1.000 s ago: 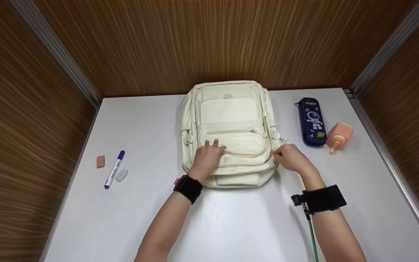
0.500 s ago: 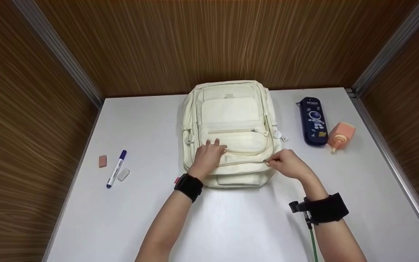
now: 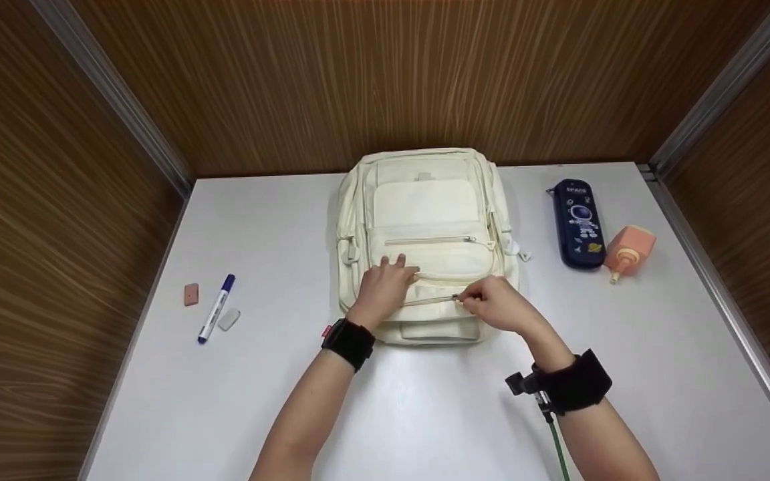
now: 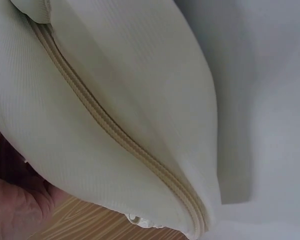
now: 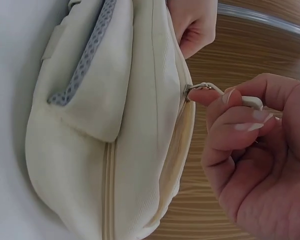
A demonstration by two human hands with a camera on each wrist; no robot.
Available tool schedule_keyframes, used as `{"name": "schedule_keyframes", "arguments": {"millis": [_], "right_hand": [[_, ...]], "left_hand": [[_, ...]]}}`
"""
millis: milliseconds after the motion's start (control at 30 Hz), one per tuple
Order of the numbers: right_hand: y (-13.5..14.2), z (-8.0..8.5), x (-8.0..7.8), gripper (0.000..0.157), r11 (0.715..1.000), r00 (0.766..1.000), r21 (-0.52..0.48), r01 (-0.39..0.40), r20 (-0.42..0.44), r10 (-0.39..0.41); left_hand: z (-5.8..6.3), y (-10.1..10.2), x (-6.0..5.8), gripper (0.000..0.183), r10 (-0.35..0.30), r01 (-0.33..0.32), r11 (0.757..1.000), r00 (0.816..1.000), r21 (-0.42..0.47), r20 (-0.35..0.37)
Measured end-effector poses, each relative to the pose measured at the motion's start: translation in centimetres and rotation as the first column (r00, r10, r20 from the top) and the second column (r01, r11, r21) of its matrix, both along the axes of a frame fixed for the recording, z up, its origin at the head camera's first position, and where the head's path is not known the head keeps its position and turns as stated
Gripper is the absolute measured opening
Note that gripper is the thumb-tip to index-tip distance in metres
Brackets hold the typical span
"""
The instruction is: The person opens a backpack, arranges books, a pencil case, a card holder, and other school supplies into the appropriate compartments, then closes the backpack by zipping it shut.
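In the head view, the cream backpack [image 3: 425, 204] lies front up on the white table [image 3: 271, 234], directly under both hands. The right hand [image 3: 498, 304] pinches a zipper pull on the lower front pocket; a second ago it was at the bag's right edge, and now it is farther left, close to the left hand [image 3: 381, 290]. The left hand has stayed in place, fingers spread over the pocket front. To the right lie a navy space-print pencil case [image 3: 580, 224] and a peach bottle [image 3: 631, 248]; to the left, a marker [image 3: 216, 308] between a pink eraser [image 3: 191, 294] and a white one.

The left wrist view shows a long tan zipper [image 4: 115, 132] curving along the bag's side, with part of the left hand at the lower left, its fingertips hidden.

The right wrist view reveals what the head view hides: a corded pull tab [image 5: 252, 102] in the right hand's fingers, its metal slider [image 5: 186, 91] at the pocket's edge, and blue-grey mesh [image 5: 85, 60] edging a side pocket.
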State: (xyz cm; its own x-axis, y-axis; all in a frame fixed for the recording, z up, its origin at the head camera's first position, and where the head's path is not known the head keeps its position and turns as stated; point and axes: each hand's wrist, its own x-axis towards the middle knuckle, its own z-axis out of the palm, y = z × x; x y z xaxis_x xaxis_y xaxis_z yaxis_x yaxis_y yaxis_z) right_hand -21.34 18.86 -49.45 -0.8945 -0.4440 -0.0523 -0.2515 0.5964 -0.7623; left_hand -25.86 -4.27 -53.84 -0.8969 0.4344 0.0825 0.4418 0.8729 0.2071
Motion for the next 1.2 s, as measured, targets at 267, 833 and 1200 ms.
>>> {"name": "schedule_keyframes", "arguments": {"millis": [267,833,1200], "right_hand": [[-3.5,-0.5,0.5,0.017,0.999,0.999,-0.033,-0.042,-0.005,0.042],[-4.2,-1.1,0.9,0.019,0.997,0.999,-0.069,-0.029,0.027,0.031],[-4.1,-0.8,0.6,0.019,0.983,0.996,-0.163,-0.088,-0.013,0.087]], "left_hand": [[-0.4,-0.1,0.2,0.029,-0.018,0.018,1.0,0.998,-0.002,-0.065],[0.2,-0.9,3.5,0.026,-0.077,0.113,0.982,0.971,0.154,-0.225],[-0.3,0.5,5.5,0.009,-0.136,0.248,0.938,0.906,0.24,-0.402]]}}
